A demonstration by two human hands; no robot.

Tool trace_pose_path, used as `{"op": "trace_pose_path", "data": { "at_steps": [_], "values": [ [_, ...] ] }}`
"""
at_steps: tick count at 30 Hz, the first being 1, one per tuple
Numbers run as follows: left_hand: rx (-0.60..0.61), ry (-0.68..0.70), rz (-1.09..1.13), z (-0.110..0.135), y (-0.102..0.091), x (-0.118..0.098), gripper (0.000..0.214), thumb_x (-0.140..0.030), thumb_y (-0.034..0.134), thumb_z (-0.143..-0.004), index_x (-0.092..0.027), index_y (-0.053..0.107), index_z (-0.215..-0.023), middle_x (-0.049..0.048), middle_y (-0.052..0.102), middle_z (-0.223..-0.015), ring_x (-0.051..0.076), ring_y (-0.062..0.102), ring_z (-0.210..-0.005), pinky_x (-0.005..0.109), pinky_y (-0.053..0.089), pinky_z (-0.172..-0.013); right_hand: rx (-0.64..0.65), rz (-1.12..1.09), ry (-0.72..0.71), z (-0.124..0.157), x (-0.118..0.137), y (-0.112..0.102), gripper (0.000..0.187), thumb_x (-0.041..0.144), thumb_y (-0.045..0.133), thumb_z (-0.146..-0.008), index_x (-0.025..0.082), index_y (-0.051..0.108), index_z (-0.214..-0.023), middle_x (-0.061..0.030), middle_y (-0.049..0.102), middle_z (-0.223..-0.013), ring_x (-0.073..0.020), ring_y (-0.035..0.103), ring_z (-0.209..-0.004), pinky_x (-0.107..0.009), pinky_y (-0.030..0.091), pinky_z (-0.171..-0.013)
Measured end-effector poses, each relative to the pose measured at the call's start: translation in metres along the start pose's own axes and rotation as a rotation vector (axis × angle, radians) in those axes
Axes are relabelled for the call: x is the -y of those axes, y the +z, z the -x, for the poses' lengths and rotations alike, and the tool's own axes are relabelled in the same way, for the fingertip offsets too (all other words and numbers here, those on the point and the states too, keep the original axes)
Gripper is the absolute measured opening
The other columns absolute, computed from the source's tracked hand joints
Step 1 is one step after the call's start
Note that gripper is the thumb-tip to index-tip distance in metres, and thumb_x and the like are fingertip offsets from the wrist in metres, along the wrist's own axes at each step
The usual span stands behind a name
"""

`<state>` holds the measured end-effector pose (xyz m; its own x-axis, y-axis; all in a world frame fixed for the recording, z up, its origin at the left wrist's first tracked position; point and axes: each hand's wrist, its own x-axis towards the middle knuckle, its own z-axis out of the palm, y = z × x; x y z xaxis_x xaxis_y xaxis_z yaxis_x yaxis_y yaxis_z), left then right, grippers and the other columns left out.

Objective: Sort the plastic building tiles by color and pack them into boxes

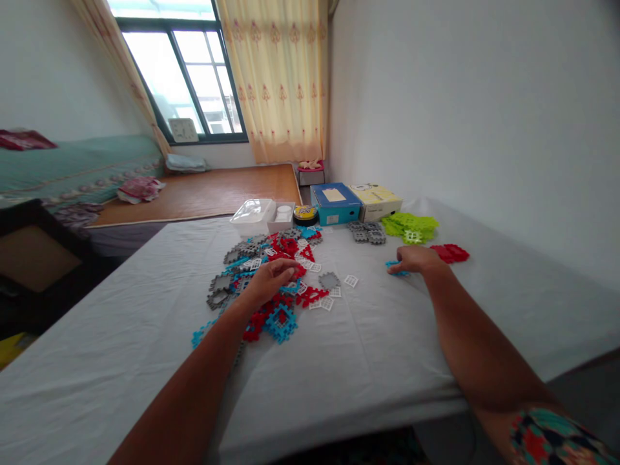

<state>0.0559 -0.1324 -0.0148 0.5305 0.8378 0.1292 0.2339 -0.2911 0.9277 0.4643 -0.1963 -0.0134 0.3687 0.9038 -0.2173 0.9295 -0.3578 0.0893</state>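
Observation:
A mixed pile of interlocking plastic building tiles (281, 323) in red, blue and grey spreads over the left half of the table. Over its right side my left hand (271, 281) reaches in with curled fingers, close to red and blue tiles; what sits between the fingertips is hidden. My right hand (416, 258) is lowered to the cloth on the right, its thumb and fingers closed on a blue tile (398, 268) that shows partly beneath them. Beside that hand lie red tiles (451, 253), with a lime-green stack (411, 226) and a grey stack (367, 232) behind.
White lattice window pieces (351, 281) and a grey tile (329, 280) lie between the hands. At the back stand a clear-lidded plastic box (254, 213), a round black-and-yellow tin (305, 214), a blue box (336, 205) and a pale yellow box (375, 201). A wall borders the right side.

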Motion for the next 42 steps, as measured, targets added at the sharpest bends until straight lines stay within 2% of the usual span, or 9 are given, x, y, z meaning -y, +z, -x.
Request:
{"op": "trace_pose_path", "data": {
  "at_steps": [7, 14, 18, 23, 26, 29, 34, 39, 42],
  "values": [
    [0.042, 0.042, -0.08, -0.001, -0.001, 0.005, 0.045, -0.048, 0.062, -0.078, -0.014, 0.068, -0.107, 0.0072, 0.07, -0.09, 0.019, 0.066, -0.078, 0.032, 0.055, -0.07, 0.021, -0.006, -0.063, -0.001, 0.004, 0.001, 0.057, 0.067, 0.065, -0.068, 0.021, 0.069, -0.102, -0.0125, 0.067, -0.111, -0.0292, 0.062, -0.099, -0.034, 0.045, -0.073],
    [0.056, 0.08, -0.109, -0.001, -0.003, 0.009, 0.039, -0.044, 0.06, -0.081, -0.015, 0.069, -0.107, 0.0075, 0.07, -0.094, 0.019, 0.065, -0.082, 0.031, 0.054, -0.072, -0.02, -0.008, -0.007, 0.0, 0.002, 0.002, 0.059, 0.067, 0.066, -0.067, 0.022, 0.069, -0.105, -0.0128, 0.067, -0.113, -0.0318, 0.061, -0.104, -0.037, 0.046, -0.076],
    [0.067, 0.063, -0.091, -0.001, -0.003, 0.008, 0.041, -0.044, 0.061, -0.081, -0.015, 0.068, -0.108, 0.0077, 0.07, -0.094, 0.02, 0.066, -0.082, 0.032, 0.054, -0.072, -0.117, -0.05, -0.02, 0.0, 0.005, 0.0, 0.056, 0.064, 0.057, -0.078, 0.021, 0.067, -0.112, -0.0135, 0.066, -0.117, -0.0299, 0.061, -0.107, -0.036, 0.046, -0.08],
    [0.072, 0.06, -0.099, 0.0, -0.005, 0.01, 0.042, -0.045, 0.06, -0.081, -0.015, 0.067, -0.109, 0.0081, 0.07, -0.098, 0.02, 0.066, -0.086, 0.034, 0.054, -0.075, -0.191, -0.064, 0.09, -0.002, 0.005, -0.002, 0.039, 0.04, 0.044, -0.092, 0.018, 0.067, -0.115, -0.0163, 0.066, -0.117, -0.028, 0.062, -0.108, -0.036, 0.048, -0.083],
    [0.077, 0.07, -0.108, -0.001, -0.006, 0.012, 0.043, -0.046, 0.06, -0.082, -0.015, 0.067, -0.111, 0.0084, 0.07, -0.099, 0.021, 0.066, -0.087, 0.034, 0.054, -0.076, -0.181, -0.068, 0.236, -0.004, -0.004, 0.0, 0.037, 0.027, 0.043, -0.091, 0.014, 0.068, -0.115, -0.0208, 0.065, -0.119, -0.0287, 0.062, -0.11, -0.038, 0.048, -0.087],
    [0.08, 0.079, -0.117, -0.002, -0.006, 0.012, 0.043, -0.046, 0.06, -0.081, -0.016, 0.067, -0.111, 0.0084, 0.071, -0.1, 0.021, 0.066, -0.088, 0.034, 0.054, -0.075, -0.157, -0.078, 0.303, -0.005, -0.016, 0.003, 0.036, 0.022, 0.047, -0.088, 0.011, 0.068, -0.116, -0.0233, 0.063, -0.12, -0.0302, 0.062, -0.111, -0.04, 0.048, -0.089],
    [0.084, 0.074, -0.106, 0.0, -0.006, 0.008, 0.043, -0.047, 0.061, -0.081, -0.016, 0.067, -0.11, 0.0086, 0.071, -0.102, 0.022, 0.066, -0.09, 0.034, 0.055, -0.076, -0.154, -0.084, 0.321, -0.006, -0.024, 0.003, 0.039, 0.024, 0.044, -0.089, 0.01, 0.067, -0.117, -0.0237, 0.063, -0.122, -0.0326, 0.061, -0.112, -0.043, 0.049, -0.087],
    [0.085, 0.083, -0.103, 0.001, -0.007, 0.008, 0.042, -0.047, 0.061, -0.081, -0.016, 0.067, -0.109, 0.0081, 0.071, -0.103, 0.021, 0.067, -0.089, 0.033, 0.055, -0.077, -0.167, -0.081, 0.216, -0.008, -0.019, 0.005, 0.04, 0.03, 0.043, -0.09, 0.013, 0.069, -0.114, -0.0212, 0.065, -0.12, -0.0331, 0.061, -0.111, -0.043, 0.051, -0.085],
    [0.076, 0.086, -0.121, 0.002, -0.006, 0.007, 0.039, -0.045, 0.061, -0.081, -0.017, 0.068, -0.107, 0.0078, 0.071, -0.102, 0.02, 0.067, -0.089, 0.033, 0.054, -0.078, -0.156, -0.095, 0.265, -0.009, -0.021, 0.007, 0.04, 0.026, 0.042, -0.089, 0.01, 0.068, -0.115, -0.0228, 0.063, -0.121, -0.033, 0.061, -0.111, -0.043, 0.051, -0.085]
  ]
}}
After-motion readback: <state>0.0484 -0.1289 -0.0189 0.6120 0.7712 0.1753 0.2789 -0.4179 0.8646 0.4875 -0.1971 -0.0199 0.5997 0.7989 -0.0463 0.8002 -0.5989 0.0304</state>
